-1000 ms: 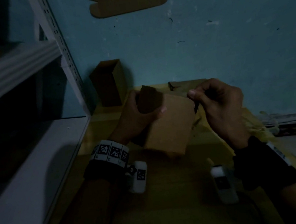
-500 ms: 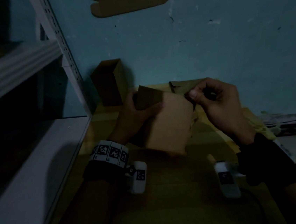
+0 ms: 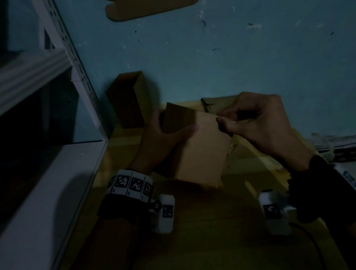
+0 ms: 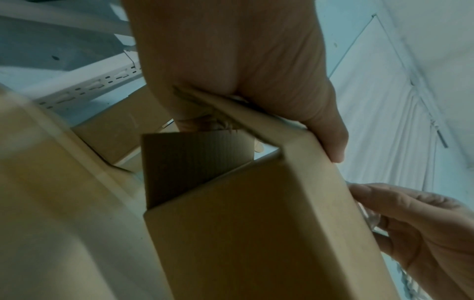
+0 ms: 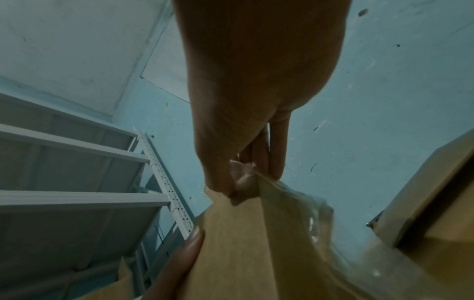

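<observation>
Over the dim table by the blue wall, the cardboard box is held slightly more upright than a second ago, left hand gripping its top corner, right hand pinching what seems clear tape at its edge, so sealing probably goes on.

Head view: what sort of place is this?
Probably a packing or storage room: slotted metal shelving, a flat cardboard blank on the wall, and a carton the left hand grips while the right hand pinches clear film.
</observation>
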Action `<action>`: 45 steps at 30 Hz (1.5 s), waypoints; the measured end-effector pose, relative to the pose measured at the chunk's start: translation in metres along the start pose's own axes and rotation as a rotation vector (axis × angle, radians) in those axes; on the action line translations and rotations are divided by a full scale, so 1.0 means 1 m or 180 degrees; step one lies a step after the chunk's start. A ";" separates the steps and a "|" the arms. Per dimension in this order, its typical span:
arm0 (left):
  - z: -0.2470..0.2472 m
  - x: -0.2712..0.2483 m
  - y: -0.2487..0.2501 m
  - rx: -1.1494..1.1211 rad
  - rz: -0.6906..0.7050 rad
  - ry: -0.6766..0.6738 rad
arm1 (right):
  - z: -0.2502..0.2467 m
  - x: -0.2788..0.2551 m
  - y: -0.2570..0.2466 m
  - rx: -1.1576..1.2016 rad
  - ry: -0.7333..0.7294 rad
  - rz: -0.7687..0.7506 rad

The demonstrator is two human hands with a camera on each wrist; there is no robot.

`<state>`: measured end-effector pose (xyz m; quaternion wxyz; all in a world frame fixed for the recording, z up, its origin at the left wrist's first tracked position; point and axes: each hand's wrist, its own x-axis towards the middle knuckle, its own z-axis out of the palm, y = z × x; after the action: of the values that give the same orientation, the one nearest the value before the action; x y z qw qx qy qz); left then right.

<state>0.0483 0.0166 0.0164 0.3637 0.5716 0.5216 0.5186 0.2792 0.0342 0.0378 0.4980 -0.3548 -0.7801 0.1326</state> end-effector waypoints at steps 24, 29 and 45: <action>0.000 0.000 -0.004 -0.0041 0.0020 0.0060 | 0.008 -0.003 -0.005 0.0778 0.0275 0.0737; 0.001 0.001 -0.004 0.0002 0.0043 0.0066 | 0.009 -0.005 -0.006 0.1247 0.0128 0.1141; 0.002 0.003 -0.010 0.0092 0.0082 0.0165 | 0.013 -0.002 -0.014 0.1288 0.0220 0.1366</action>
<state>0.0477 0.0214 0.0071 0.3350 0.5698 0.5308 0.5303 0.2620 0.0248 0.0381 0.5454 -0.4094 -0.6276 0.3756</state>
